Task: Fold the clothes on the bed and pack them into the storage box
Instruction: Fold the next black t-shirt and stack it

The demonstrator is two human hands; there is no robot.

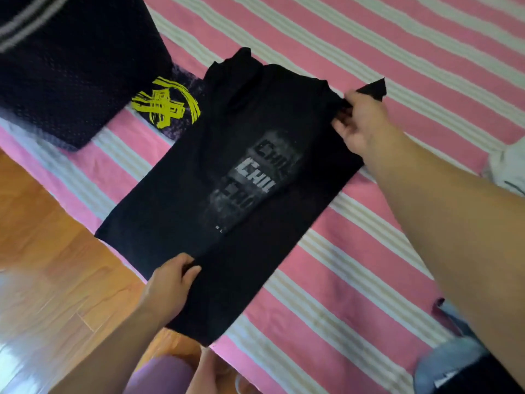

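Black T-shirt flat on bed; print blurred, unreadable.

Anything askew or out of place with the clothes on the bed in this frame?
Nothing damaged. The black T-shirt lies slantwise across the striped sheet, its hem overhanging the bed edge. The right hand pinches a sleeve; the left hand grips the hem. That fits folding in progress.
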